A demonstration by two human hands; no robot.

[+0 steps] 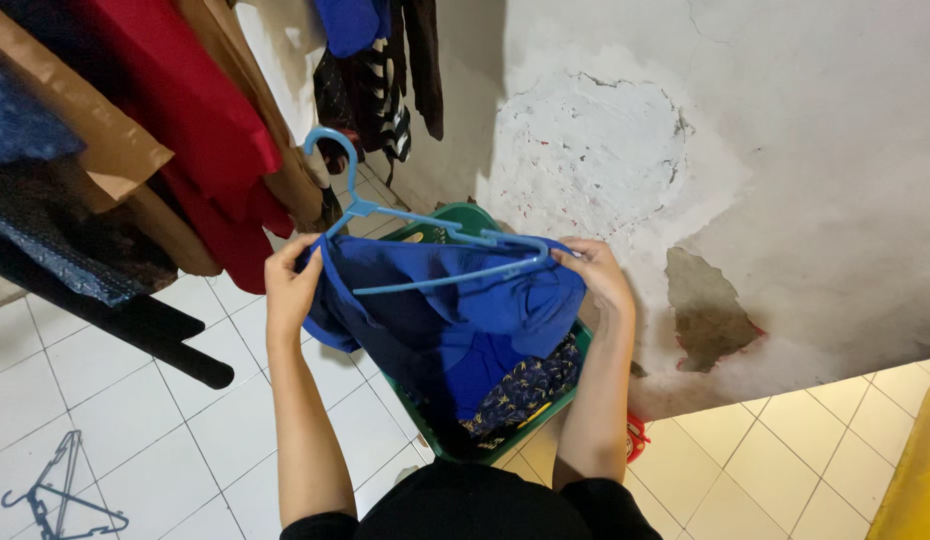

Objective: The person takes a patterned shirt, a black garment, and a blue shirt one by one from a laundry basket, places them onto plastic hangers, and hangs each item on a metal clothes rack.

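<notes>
While raised, both hands stretch blue shirt.

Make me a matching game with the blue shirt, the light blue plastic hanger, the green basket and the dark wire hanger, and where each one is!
Things:
1. Royal blue fabric shirt
2. Light blue plastic hanger
3. Green plastic laundry basket
4. Dark thin wire hanger

Places:
A. Lying on the white floor tiles at lower left
B. Gripped at both sides by the left hand and right hand
C. Standing on the floor under the shirt, patterned cloth inside
D. Partly tucked into the shirt, hook pointing up

Pairs: 1-B, 2-D, 3-C, 4-A
</notes>
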